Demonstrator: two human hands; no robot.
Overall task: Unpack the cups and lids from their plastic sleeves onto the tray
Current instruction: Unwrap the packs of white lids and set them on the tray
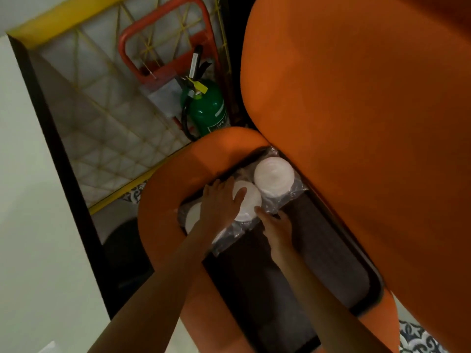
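While an orange chair point(356, 123) beside a green fire extinguisher point(206, 110) bears the dark tray point(331, 250), sleeved lid stacks point(274, 175) sit at its far end. The left hand point(219, 203) lies spread over them; the right hand point(277, 226) touches the plastic point(293, 192), grip indiscernible.

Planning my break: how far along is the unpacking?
Barely begun. Done: nothing unwrapped on the dark rectangular tray. In hand: left hand rests on the middle white stack; right hand is at its clear plastic sleeve. Left: that, the far stack and the half-hidden stack look sleeved.

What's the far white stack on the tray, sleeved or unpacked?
Sleeved: crinkled clear plastic shows around the far white stack on the tray, above and lower right of it.
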